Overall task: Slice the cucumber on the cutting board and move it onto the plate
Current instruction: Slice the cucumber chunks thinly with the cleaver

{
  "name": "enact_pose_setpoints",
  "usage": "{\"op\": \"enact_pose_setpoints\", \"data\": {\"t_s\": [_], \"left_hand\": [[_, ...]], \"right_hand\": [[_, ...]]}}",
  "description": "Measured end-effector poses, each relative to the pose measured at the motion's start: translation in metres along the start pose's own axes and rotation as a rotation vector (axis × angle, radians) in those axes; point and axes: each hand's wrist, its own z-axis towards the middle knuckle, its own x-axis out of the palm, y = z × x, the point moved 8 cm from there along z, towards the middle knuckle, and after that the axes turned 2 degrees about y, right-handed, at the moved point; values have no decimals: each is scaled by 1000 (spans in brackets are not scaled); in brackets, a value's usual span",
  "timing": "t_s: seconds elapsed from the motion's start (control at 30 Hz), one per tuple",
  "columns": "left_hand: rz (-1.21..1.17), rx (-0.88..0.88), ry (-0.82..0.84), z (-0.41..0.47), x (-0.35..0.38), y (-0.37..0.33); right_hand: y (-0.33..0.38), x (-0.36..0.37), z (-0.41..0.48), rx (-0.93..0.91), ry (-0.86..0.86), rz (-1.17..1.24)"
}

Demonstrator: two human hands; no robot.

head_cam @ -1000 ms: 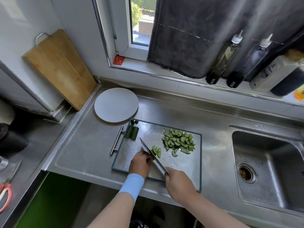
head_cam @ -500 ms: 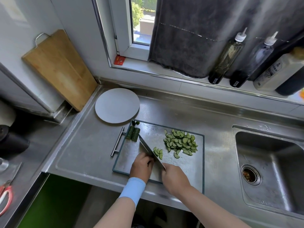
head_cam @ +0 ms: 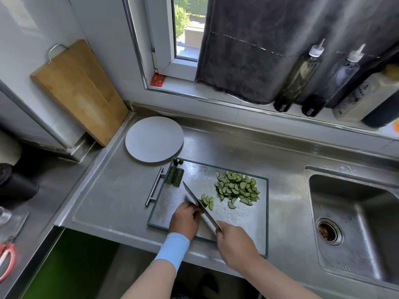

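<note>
A steel cutting board point(head_cam: 194, 180) with a bar handle lies on the counter. A heap of half-moon cucumber slices point(head_cam: 236, 187) covers its far right part. A few fresh slices point(head_cam: 207, 200) lie right of the knife point(head_cam: 197, 201). My right hand point(head_cam: 235, 244) grips the knife handle, blade pointing away to the left. My left hand point(head_cam: 184, 219), fingers curled, holds down a cucumber piece that it almost wholly hides, just left of the blade. Two cucumber chunks point(head_cam: 175, 179) and small end bits point(head_cam: 178, 162) sit at the board's far left corner. The white plate point(head_cam: 154, 142) stands bare beyond the board.
A sink point(head_cam: 356, 223) opens to the right. A wooden board point(head_cam: 77, 89) leans on the wall at the far left. Bottles point(head_cam: 300, 76) line the window sill. Red-handled scissors point(head_cam: 6, 257) lie at the near left on a lower surface.
The knife has kept cutting beside my left hand, and the small row of fresh slices next to the blade has shifted little. Both hands stay in place on the board.
</note>
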Motion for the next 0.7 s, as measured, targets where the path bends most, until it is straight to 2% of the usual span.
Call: {"op": "enact_pose_setpoints", "data": {"t_s": [0.37, 0.7], "left_hand": [[-6, 3, -13, -1, 3, 2], [9, 48, -20, -5, 4, -1]], "right_hand": [[-1, 8, 10, 62, 21, 59], [6, 6, 25, 36, 39, 56]]}}
